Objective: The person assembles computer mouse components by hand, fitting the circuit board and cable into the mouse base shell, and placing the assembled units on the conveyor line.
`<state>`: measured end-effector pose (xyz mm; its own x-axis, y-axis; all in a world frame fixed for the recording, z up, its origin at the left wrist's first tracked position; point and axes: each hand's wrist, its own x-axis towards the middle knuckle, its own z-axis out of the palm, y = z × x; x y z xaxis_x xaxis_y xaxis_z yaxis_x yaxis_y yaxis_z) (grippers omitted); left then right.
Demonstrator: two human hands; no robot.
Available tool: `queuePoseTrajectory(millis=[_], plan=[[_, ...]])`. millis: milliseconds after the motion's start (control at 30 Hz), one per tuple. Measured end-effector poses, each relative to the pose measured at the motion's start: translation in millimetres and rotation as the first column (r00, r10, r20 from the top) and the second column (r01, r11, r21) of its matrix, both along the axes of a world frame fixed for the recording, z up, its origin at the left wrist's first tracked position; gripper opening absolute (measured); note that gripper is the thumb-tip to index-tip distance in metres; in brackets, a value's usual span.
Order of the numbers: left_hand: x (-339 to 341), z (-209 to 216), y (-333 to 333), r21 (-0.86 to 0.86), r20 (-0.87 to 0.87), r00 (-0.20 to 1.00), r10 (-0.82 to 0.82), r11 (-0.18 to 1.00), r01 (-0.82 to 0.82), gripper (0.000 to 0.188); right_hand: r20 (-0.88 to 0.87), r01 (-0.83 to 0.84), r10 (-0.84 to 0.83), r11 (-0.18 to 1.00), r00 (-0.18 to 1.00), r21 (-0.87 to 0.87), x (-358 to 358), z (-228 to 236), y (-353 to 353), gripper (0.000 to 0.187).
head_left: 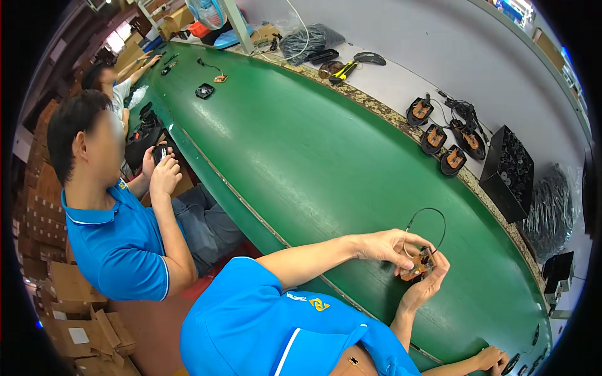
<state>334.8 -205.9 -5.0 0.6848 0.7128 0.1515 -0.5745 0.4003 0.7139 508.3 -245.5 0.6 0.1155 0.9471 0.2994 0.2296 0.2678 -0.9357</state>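
A small brown circuit board with components on it is held between my two hands above the green belt. My left hand grips its upper left side, with the thumb pressed on its face. Around its right and lower edge close the fingers of my right hand. From the board a thin dark cable loops up over the belt. Part of the board is hidden behind my fingers, and a dark part beneath it cannot be made out.
Along the far ledge are several black housings with brown boards, a black bin of small parts, a bagged bundle and yellow-handled cutters. A co-worker sits at left. Another person's hands show at lower right beside the green belt.
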Motion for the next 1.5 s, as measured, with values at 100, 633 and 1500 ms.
queuePoseTrajectory(millis=[100,633,1500], plan=[[8,-2,-9,-0.01,-0.014,0.998,0.064,0.998,-0.064,0.065,-0.21,-0.198,0.154,0.958,0.965,-0.209,9,-14,-9,0.066],[-41,21,50,-0.156,0.105,0.923,0.37,0.923,-0.352,0.05,0.141,0.147,-0.157,0.986,0.977,0.082,4,7,13,0.06],[-241,12,299,0.732,-0.533,-0.329,0.779,0.23,-0.641,0.034,0.102,0.026,-0.018,0.997,0.995,-0.071,-13,2,17,0.045]])
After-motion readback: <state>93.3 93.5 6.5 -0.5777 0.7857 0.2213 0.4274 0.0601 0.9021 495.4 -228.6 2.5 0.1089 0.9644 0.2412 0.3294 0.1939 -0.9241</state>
